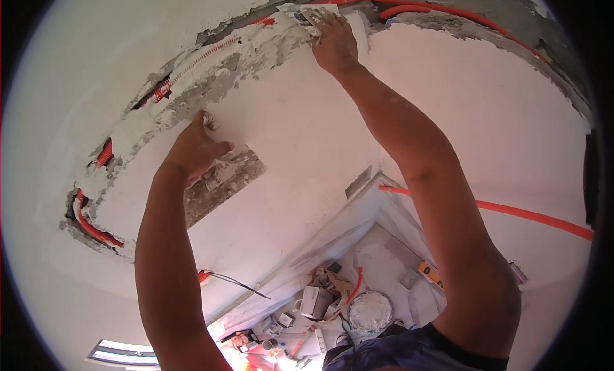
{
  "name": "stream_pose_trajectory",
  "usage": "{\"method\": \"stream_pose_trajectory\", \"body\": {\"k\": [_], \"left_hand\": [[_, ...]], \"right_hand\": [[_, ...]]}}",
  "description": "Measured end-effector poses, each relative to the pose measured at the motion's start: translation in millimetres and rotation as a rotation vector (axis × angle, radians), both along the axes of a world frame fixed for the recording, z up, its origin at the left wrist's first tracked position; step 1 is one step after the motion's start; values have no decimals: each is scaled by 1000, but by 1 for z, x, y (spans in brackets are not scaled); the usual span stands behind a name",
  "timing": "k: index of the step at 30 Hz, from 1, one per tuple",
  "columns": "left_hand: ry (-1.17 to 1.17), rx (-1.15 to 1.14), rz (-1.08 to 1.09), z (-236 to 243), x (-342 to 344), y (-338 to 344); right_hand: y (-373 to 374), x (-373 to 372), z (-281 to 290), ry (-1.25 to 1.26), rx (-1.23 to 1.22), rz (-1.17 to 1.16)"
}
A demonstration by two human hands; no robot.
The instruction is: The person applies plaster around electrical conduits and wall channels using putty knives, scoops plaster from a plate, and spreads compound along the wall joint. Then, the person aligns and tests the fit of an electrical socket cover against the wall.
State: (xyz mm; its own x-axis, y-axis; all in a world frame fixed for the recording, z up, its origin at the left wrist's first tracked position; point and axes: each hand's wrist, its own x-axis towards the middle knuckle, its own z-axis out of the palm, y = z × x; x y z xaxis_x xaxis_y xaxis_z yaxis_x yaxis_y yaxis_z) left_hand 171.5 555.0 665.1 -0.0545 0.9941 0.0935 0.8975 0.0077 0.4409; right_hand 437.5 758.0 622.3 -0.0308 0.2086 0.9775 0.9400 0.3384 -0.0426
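My left hand (194, 147) is closed around a flat rectangular plastering trowel (227, 182), its metal face smeared with grey-white plaster. The handle is hidden behind the hand. Higher up and to the right, my right hand (337, 46) grips a flat plaster-covered scraper (300, 15), fingers laid over it; its handle cannot be seen. The scraper lies against the rough, partly filled channel (220, 77) along the top of the white wall (288, 128). Red corrugated conduit (163, 90) shows through gaps in the plaster.
A red conduit (448, 13) runs along the upper right, and another red pipe (537, 217) crosses lower right. Wires (236, 281) stick out of the wall below. On the floor stand a bucket of white plaster (371, 311), a white box (314, 302) and scattered tools.
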Motion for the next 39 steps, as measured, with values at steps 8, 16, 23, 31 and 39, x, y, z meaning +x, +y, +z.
{"method": "stream_pose_trajectory", "body": {"k": [8,16,23,31,39], "left_hand": [[-42,34,5,-4,8,-3],[-11,43,-6,-6,6,-1],[-8,-20,7,-2,8,-3],[69,73,-18,-5,6,-1],[22,6,18,1,14,-7]], "right_hand": [[-9,5,4,3,-152,152],[-21,38,-9,-166,-147,184],[-31,59,0,-146,-143,225],[-33,0,5,-163,-28,235],[-67,27,5,-244,-318,257]]}}
